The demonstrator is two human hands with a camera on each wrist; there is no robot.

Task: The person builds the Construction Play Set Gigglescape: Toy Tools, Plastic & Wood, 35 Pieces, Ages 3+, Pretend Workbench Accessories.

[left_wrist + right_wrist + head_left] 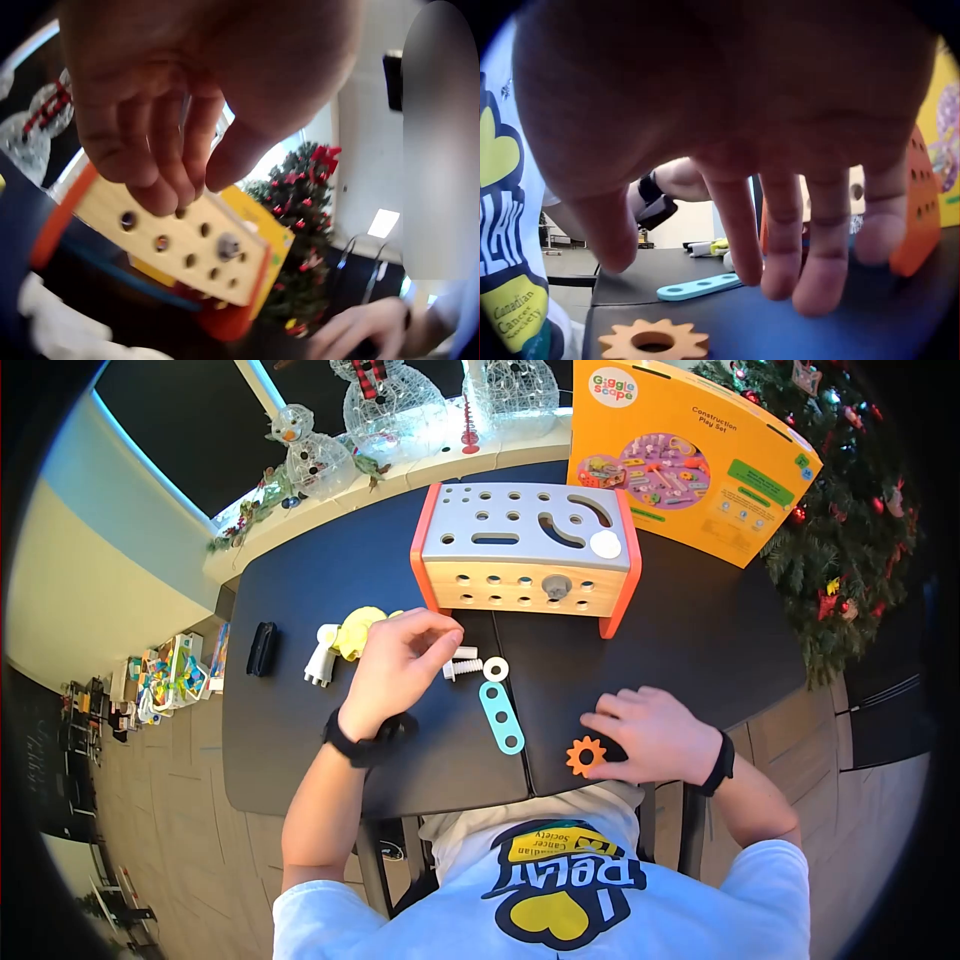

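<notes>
My left hand (405, 660) hovers over the table, its fingers loosely bent and the thumb close to them; nothing shows between them in the left wrist view. Just beyond its fingertips lie a white bolt (463, 668) and a white washer (495, 669). A turquoise strip (501, 717) with three holes lies below the washer. My right hand (655, 735) is spread palm down near the table's front edge, fingers extended in the right wrist view. Beside its thumb sits an orange gear (586, 757), flat on the table with no finger wrapped around it.
A toy workbench (530, 575) with orange sides and a grey bolt (556, 587) in front stands at the back. Behind it is a yellow box (690, 450). Left of my left hand lie yellow and white toy pieces (350, 635) and a black object (262, 649).
</notes>
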